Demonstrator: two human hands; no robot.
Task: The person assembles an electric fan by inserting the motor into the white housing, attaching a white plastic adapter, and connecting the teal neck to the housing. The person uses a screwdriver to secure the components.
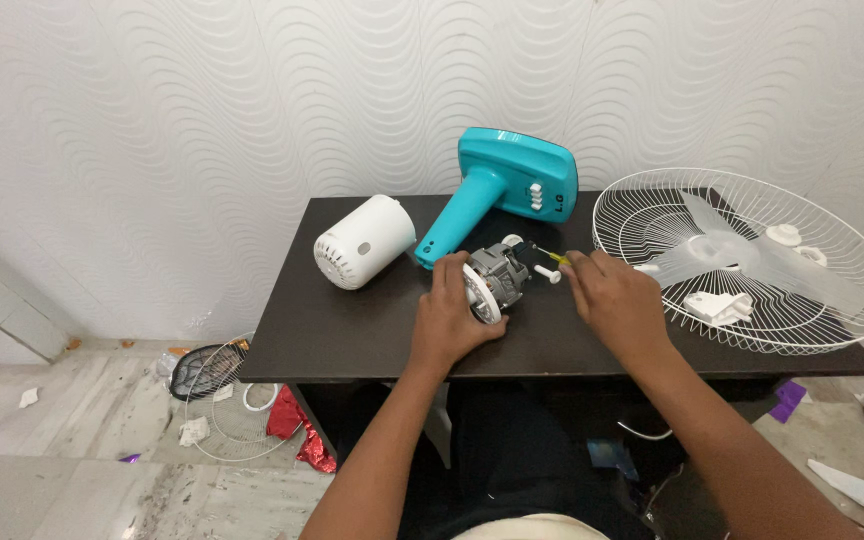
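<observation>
Steadying the fan motor (497,277) on the dark table (352,330), the person's left hand (452,315) wraps its fingers around the white front plate of the motor, apparently so the unit cannot roll while it lies on its side near the middle of the tabletop; the right hand (617,300) rests just right of the motor, fingers curled narrow toward a small white shaft piece (549,273) and a thin yellow-tipped part (549,255) at the motor's rear, though whether they pinch anything cannot be told. Behind the motor leans the teal fan base (507,190), tipped so its neck points down at the motor. Left of the motor lies the white motor cover (362,242) on its side, set apart from the hands. Right of the motor sits the white wire grille (752,260), serving as a tray for the clear blade (742,250) and small white fittings. Another grille (217,400) lies on the floor, below and left of the motor
</observation>
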